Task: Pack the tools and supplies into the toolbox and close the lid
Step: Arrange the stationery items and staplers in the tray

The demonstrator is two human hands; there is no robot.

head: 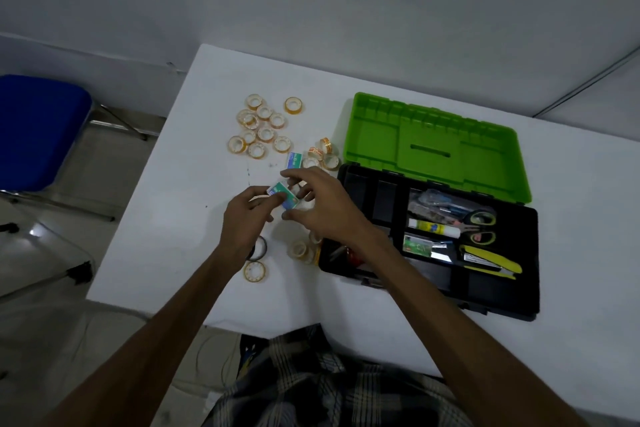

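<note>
The black toolbox [519,302] lies open on the white table, its green lid [433,146] tilted back. Inside lie scissors [479,227], a glue stick [433,227], a yellow stapler [491,260] and a green packet [417,246]. Left of the box, my left hand [242,218] holds small green-and-blue staple boxes [284,198]. My right hand [322,204] hovers over them with fingers spread, its fingertips touching the top box. Another staple box [294,160] lies just beyond. Several small tape rolls [265,126] are scattered at the far left.
More tape rolls [301,250] lie by the toolbox's left end, plus one [255,270] and a black roll [258,248] near my left wrist. A blue chair [38,128] stands left of the table. The table edge [138,305] runs close to my body.
</note>
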